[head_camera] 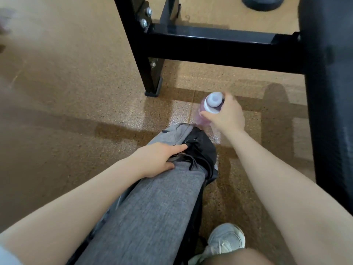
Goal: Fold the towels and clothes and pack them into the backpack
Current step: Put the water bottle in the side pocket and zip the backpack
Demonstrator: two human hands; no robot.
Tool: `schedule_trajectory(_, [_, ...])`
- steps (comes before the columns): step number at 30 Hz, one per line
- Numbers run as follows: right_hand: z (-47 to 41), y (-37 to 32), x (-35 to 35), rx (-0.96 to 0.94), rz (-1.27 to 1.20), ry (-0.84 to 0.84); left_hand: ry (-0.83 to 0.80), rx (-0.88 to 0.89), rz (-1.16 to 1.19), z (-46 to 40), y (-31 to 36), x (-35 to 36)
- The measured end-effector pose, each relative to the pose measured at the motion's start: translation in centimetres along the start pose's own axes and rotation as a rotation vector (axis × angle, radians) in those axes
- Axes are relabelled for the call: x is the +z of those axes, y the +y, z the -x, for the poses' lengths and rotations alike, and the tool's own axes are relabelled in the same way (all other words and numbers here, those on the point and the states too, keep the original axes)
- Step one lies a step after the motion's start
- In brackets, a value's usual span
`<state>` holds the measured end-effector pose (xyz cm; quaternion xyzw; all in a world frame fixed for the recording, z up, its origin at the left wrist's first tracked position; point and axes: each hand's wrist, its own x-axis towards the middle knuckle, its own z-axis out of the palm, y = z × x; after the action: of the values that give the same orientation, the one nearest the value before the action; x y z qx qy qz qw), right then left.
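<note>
Clamping the pink bottle [200, 117] below its white cap [213, 99], the right grip [226, 116] should carry it upright toward the grey backpack [156, 203], standing by the shoe [226, 240], whose top edge the left grip [158, 161] pinches; widen that mouth first.

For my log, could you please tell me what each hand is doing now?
Left hand: grips the backpack.
Right hand: grips the bottle.

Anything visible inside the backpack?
No. The left hand grips the grey backpack near its black top part; the inside is covered by fabric. The right hand holds a pink bottle outside it.
</note>
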<state>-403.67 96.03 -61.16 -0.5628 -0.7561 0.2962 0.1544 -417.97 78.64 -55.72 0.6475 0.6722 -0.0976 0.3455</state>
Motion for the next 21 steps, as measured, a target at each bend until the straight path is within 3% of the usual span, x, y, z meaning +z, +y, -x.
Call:
schedule_trajectory(3, [2.8,-2.1,-4.8,-0.029,-0.235,0.172,0.004,0.021,0.007,0.2,0.6,-0.4])
schedule_trajectory(7, [7.6,-5.4,-10.8,-0.09,-0.278,0.284,0.082,0.044,0.043,0.5,1.0,-0.4])
schedule_trajectory(15, [14.2,-6.9,-14.5,-0.092,-0.312,0.131,0.109,0.155,0.273,1.1,-1.4,-0.7])
schedule_trajectory(21, [16.7,-7.5,-13.4,-0.267,-0.198,-0.015,0.114,0.003,0.6,1.6,-1.6,-0.8])
